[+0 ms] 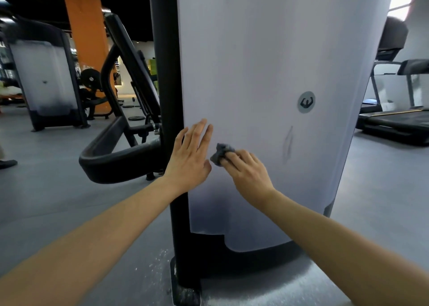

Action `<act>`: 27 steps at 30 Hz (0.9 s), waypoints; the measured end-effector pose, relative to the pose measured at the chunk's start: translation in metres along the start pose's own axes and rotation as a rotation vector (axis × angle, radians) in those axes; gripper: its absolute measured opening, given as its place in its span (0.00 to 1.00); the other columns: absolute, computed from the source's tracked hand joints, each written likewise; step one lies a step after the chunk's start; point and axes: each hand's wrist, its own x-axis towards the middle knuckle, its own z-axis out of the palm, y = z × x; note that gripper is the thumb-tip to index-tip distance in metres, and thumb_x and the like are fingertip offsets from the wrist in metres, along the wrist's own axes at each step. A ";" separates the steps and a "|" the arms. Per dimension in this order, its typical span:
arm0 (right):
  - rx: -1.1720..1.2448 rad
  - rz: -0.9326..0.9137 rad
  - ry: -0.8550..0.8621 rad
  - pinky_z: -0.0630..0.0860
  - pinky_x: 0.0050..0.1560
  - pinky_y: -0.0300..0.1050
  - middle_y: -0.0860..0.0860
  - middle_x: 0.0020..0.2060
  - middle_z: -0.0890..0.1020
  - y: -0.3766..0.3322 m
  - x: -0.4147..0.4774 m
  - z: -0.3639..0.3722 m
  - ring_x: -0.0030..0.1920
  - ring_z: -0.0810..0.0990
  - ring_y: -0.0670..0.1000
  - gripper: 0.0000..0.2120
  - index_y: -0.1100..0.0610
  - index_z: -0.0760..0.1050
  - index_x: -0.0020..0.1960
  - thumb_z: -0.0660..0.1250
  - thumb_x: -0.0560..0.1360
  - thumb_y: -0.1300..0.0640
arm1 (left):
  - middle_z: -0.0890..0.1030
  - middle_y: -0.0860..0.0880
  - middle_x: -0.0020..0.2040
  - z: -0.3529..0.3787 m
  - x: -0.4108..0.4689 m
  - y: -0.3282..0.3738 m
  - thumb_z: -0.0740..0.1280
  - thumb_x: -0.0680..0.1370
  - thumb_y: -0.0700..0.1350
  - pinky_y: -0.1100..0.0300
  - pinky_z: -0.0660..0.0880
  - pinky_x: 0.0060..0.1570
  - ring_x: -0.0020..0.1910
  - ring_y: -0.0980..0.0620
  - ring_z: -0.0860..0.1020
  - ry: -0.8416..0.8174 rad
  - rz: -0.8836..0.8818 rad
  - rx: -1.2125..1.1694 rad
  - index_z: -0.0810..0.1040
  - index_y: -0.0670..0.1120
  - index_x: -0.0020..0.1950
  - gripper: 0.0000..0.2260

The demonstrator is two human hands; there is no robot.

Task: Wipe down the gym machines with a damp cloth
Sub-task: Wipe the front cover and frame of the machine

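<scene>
A gym machine fills the middle of the view, with a tall pale grey shroud panel (267,61) and a black upright post (166,73) along its left edge. My left hand (190,157) lies flat with straight fingers against the panel's left edge. Just to its right, my right hand (247,171) presses a small crumpled grey cloth (220,153) against the panel, its fingers curled over the cloth. A round logo badge (306,102) and a dark scuff mark (288,144) sit on the panel to the right of the cloth.
A black curved arm (111,152) of the machine juts out low on the left. Another shrouded machine (44,78) and an orange pillar (87,33) stand behind it. Treadmills (394,117) are at the right. A shoe (8,163) shows at the left edge.
</scene>
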 end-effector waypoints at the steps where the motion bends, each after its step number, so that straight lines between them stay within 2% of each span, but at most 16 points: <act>1: -0.009 -0.043 -0.027 0.80 0.52 0.55 0.55 0.57 0.82 0.001 -0.006 0.001 0.53 0.80 0.60 0.22 0.59 0.79 0.67 0.59 0.76 0.67 | 0.52 0.40 0.87 -0.003 0.004 -0.003 0.72 0.76 0.48 0.40 0.55 0.83 0.86 0.40 0.53 0.009 -0.002 -0.020 0.55 0.39 0.86 0.43; 6: -0.034 -0.136 -0.097 0.79 0.53 0.52 0.53 0.58 0.80 0.008 -0.008 -0.006 0.55 0.77 0.58 0.27 0.56 0.79 0.67 0.73 0.68 0.67 | 0.45 0.43 0.88 -0.017 0.026 -0.016 0.72 0.77 0.48 0.42 0.52 0.84 0.87 0.43 0.47 0.027 -0.040 -0.071 0.48 0.41 0.88 0.46; 14: -0.098 -0.052 0.112 0.80 0.58 0.53 0.54 0.61 0.82 0.049 0.085 -0.047 0.59 0.77 0.58 0.23 0.57 0.81 0.67 0.75 0.72 0.67 | 0.59 0.40 0.82 -0.025 0.043 -0.013 0.71 0.78 0.56 0.38 0.58 0.81 0.81 0.39 0.60 0.048 -0.071 0.014 0.53 0.44 0.87 0.44; 18: -0.132 -0.043 0.186 0.79 0.57 0.52 0.53 0.58 0.83 0.075 0.138 -0.074 0.58 0.78 0.58 0.20 0.58 0.82 0.64 0.73 0.74 0.68 | 0.59 0.40 0.82 -0.027 0.048 -0.016 0.71 0.78 0.59 0.37 0.57 0.82 0.81 0.39 0.59 0.060 -0.084 0.004 0.56 0.43 0.87 0.44; 21: -0.125 -0.054 0.192 0.79 0.57 0.51 0.53 0.58 0.83 0.076 0.134 -0.071 0.57 0.80 0.59 0.22 0.59 0.82 0.65 0.73 0.72 0.70 | 0.48 0.42 0.87 -0.032 0.054 -0.017 0.71 0.78 0.62 0.42 0.53 0.84 0.86 0.42 0.49 0.034 -0.098 -0.035 0.53 0.43 0.87 0.47; 23: -0.141 -0.151 0.141 0.80 0.55 0.51 0.53 0.56 0.83 0.072 0.114 -0.064 0.55 0.79 0.58 0.20 0.59 0.81 0.64 0.72 0.73 0.69 | 0.43 0.44 0.88 -0.037 0.057 -0.017 0.73 0.77 0.61 0.46 0.51 0.84 0.87 0.44 0.45 0.017 -0.091 -0.055 0.50 0.43 0.88 0.49; 25: -0.178 -0.302 0.038 0.80 0.56 0.51 0.54 0.56 0.82 0.073 0.098 -0.063 0.56 0.79 0.58 0.16 0.60 0.80 0.64 0.66 0.78 0.67 | 0.46 0.44 0.87 -0.042 0.061 -0.014 0.74 0.77 0.62 0.45 0.55 0.83 0.87 0.43 0.48 -0.003 -0.081 -0.052 0.50 0.43 0.87 0.50; 27: -0.218 -0.416 -0.052 0.80 0.57 0.50 0.54 0.57 0.82 0.081 0.095 -0.072 0.57 0.79 0.57 0.17 0.59 0.79 0.64 0.57 0.81 0.64 | 0.50 0.41 0.86 -0.047 0.066 -0.012 0.75 0.76 0.63 0.43 0.58 0.82 0.85 0.40 0.53 -0.027 -0.080 -0.025 0.51 0.42 0.87 0.51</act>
